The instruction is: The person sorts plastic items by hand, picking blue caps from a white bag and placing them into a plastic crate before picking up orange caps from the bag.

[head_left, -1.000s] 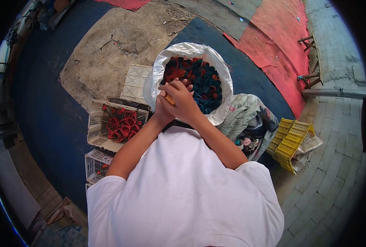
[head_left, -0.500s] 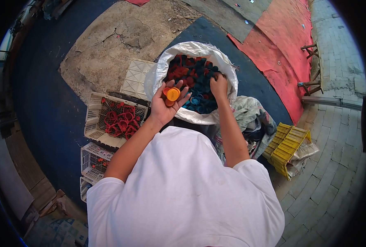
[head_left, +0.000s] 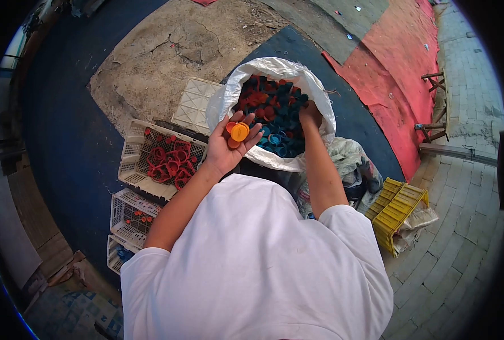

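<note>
Palm up over the near left rim of the white sack, my left hand [head_left: 227, 148] cups several orange caps [head_left: 239, 132], its fingers curled up around them. The white sack [head_left: 318, 90] stands open and holds many red, dark and blue plastic pieces [head_left: 270, 113]. Inside its right side is my right hand [head_left: 310, 115], bent down against the dark pieces; its fingertips are hidden, so what they touch does not show.
Left of the sack, a crate [head_left: 130, 153] holds red rings [head_left: 174, 161], with smaller crates [head_left: 117, 212] below it. A flat white crate [head_left: 196, 102] lies behind. At the right are a cloth bundle [head_left: 345, 156], a yellow crate [head_left: 395, 211] and wooden stools [head_left: 432, 131].
My right hand has moved to the right side of the sack and lower into it. My left hand still holds the orange caps. The whole view has shifted slightly.
</note>
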Demonstrator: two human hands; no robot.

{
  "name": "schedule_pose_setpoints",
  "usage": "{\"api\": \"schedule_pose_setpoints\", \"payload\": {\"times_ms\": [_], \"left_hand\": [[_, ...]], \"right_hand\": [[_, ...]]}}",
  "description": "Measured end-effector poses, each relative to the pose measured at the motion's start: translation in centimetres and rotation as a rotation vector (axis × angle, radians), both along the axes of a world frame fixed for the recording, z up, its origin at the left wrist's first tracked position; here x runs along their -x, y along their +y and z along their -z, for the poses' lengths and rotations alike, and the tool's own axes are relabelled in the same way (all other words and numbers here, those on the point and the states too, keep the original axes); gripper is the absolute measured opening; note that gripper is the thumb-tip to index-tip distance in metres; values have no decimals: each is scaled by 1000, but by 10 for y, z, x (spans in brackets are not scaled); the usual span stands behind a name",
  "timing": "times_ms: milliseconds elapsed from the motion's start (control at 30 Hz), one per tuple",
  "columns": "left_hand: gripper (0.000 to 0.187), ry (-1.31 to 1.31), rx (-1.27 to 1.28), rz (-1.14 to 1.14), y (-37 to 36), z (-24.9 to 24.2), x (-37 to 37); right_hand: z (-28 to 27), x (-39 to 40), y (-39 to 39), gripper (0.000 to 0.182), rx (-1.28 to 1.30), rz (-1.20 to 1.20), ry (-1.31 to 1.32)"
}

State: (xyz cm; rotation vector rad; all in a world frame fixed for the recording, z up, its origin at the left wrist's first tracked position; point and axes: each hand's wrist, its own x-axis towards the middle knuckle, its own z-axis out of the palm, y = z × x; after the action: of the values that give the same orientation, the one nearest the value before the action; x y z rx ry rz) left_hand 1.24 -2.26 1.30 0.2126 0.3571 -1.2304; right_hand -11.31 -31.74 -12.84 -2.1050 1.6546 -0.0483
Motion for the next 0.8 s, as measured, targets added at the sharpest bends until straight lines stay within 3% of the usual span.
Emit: {"api": "schedule_pose_setpoints", "payload": {"times_ms": [133, 233, 333, 433, 567, 667, 800], "left_hand": [[32, 3, -15, -10, 3, -2, -1], [31, 4, -5, -14, 6, -3, -2], [31, 8, -16, -20, 7, -3, -3], [32, -1, -18, -24, 8, -2, -4], [32, 3, -19, -20, 7, -4, -4], [34, 16, -12, -18, 8, -3, -4], [37, 44, 5, -27, 10, 0, -3]], "right_hand": [[-23, 1, 16, 34, 29, 2, -69], [-20, -1, 30, 30, 383, -161, -143], [-35, -14, 49, 20, 194, -262, -470], [-33, -24, 69, 17, 10, -427, -518], [-28, -37, 91, 25, 106, -620, -201], [-12, -38, 96, 29, 265, -645, -26], [-24, -42, 97, 35, 277, -670, 92]]}}
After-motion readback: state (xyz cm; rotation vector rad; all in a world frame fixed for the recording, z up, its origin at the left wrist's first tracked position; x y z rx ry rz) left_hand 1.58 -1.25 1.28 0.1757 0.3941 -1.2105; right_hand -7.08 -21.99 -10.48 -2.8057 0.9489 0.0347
